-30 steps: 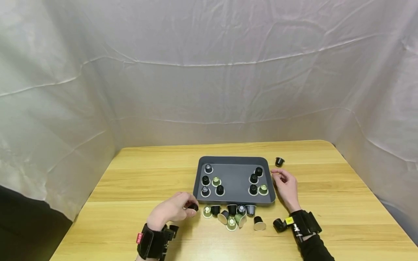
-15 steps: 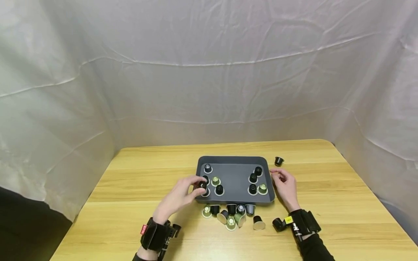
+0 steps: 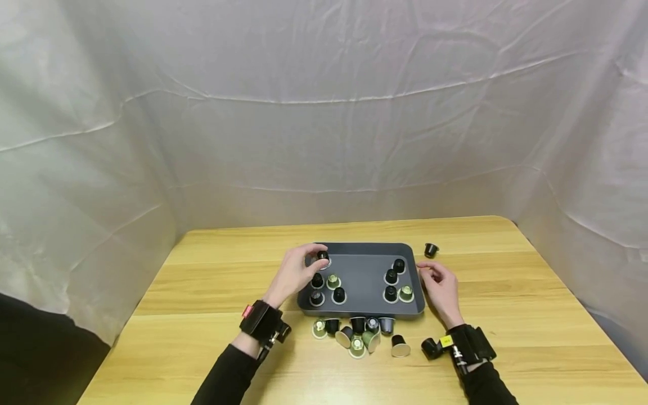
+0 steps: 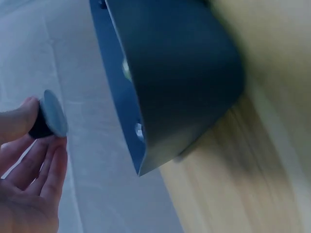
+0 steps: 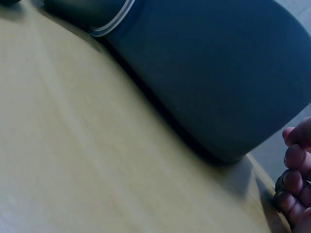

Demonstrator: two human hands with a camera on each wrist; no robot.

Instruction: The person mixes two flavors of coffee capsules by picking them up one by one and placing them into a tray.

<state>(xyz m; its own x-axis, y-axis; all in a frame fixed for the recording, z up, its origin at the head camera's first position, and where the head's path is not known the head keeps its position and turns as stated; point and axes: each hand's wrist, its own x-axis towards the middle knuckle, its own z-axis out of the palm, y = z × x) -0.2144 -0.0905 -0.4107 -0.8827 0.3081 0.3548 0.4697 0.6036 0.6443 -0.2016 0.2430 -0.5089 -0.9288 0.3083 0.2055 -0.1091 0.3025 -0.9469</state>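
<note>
The left hand [image 3: 292, 275] pinches a black coffee capsule [image 4: 44, 119] between thumb and fingers, above the 10 o'clock corner of the dark grey tray [image 3: 361, 275]. The right hand [image 3: 443, 293], its fingers loosely bent and idle, lies just beside the tray at 3 o'clock. Loose capsules [image 3: 357, 347] cluster on the tabletop [image 3: 228, 264] at 6 o'clock; a lone black capsule [image 3: 431, 251] lies near 2 o'clock.

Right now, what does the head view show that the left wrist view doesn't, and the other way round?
Only head: the right hand, a black coffee capsule beyond it and loose capsules in front of the tray.

Only left wrist: the flat lid of the held capsule.

Both: the left hand pinching that capsule, the tray, wooden table and hanging cloth.
</note>
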